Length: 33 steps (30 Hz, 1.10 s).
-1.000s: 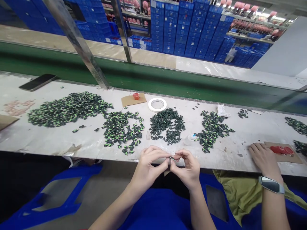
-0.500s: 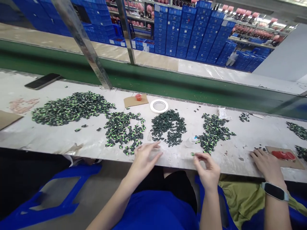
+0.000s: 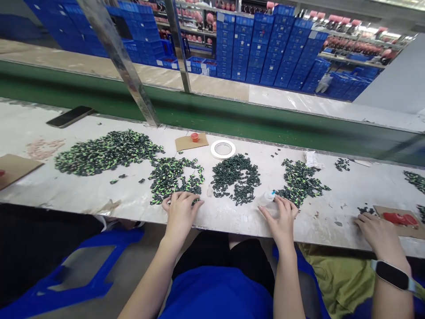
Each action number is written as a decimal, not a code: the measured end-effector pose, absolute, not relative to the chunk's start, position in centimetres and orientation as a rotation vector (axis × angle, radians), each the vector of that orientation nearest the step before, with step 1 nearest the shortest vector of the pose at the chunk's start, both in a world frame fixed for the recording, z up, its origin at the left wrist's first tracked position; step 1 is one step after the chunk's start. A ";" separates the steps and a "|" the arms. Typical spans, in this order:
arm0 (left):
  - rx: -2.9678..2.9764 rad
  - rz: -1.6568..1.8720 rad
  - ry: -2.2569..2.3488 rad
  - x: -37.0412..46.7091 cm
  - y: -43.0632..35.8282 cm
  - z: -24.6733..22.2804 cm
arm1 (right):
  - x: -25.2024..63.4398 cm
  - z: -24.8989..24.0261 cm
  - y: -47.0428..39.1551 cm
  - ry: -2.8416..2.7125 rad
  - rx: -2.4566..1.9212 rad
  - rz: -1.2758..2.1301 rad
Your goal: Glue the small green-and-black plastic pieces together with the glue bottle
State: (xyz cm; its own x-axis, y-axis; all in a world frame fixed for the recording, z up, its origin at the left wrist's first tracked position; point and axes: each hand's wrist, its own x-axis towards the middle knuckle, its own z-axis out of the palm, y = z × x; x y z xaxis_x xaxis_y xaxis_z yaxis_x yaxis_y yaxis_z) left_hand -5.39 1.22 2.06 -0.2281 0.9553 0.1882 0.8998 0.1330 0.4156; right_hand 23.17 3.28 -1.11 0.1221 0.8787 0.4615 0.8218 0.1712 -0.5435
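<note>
My left hand (image 3: 182, 212) rests at the near edge of a pile of small black-and-green pieces (image 3: 172, 173). Its fingers are bent over the pieces, the thumb apart from them, and a few pieces show in the gap. My right hand (image 3: 281, 215) has thumb and fingers spread around a small clear bottle with a blue tip (image 3: 266, 197); a firm grip on it does not show. Just beyond that hand lies another black-and-green pile (image 3: 302, 179). Between my hands is a heap of dark, narrow pieces (image 3: 229, 173).
Behind the heaps lie a white tape roll (image 3: 223, 149) and a red cup (image 3: 194, 137) on cardboard. A larger pile (image 3: 106, 153) and a phone (image 3: 70, 116) are leftward. At right, a co-worker's hand (image 3: 378, 230) is beside a red object (image 3: 400, 219) on cardboard.
My left hand has moved left onto the black-and-green pile. My right hand has opened from a pinch on a small green piece, now out of sight, and reached to the bottle.
</note>
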 end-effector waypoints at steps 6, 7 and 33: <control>1.918 0.712 2.123 -4.4 1.6 2.1 | 21.5 -0.4 3.6 -1.548 -1.532 0.317; 1.926 0.718 2.085 -4.1 1.6 2.0 | 21.3 -0.3 3.4 -1.496 -1.517 0.407; 2.021 0.744 1.632 -2.9 0.8 1.0 | 17.8 0.7 1.4 -0.882 -1.321 0.745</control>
State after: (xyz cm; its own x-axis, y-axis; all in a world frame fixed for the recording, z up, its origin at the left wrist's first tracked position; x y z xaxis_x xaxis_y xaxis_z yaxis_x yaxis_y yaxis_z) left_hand -2.88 0.79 0.95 0.1605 0.9777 0.1356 0.7432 -0.2101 0.6352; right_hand 17.75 1.42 0.74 0.4881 0.8650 0.1164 0.0305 0.1163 -0.9927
